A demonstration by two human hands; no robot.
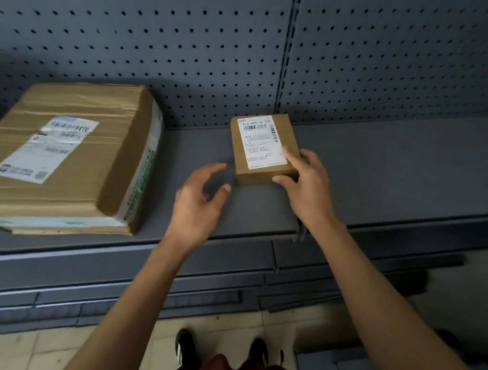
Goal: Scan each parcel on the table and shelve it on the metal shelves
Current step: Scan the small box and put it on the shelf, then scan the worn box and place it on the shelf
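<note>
Cardboard parcel, corner under fingers

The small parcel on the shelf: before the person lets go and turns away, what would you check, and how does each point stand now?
1. Small parcel lies flat on the metal shelf: ok.
2. Its label faces up and is readable: ok.
3. Clear of the large parcel to its left, with a gap between them: ok.
4. Right hand released: not ok, thumb and fingers grip the near right corner.
5. Left hand free: ok, open and beside the small parcel, not touching.
6. Already scanned: cannot tell.
</note>
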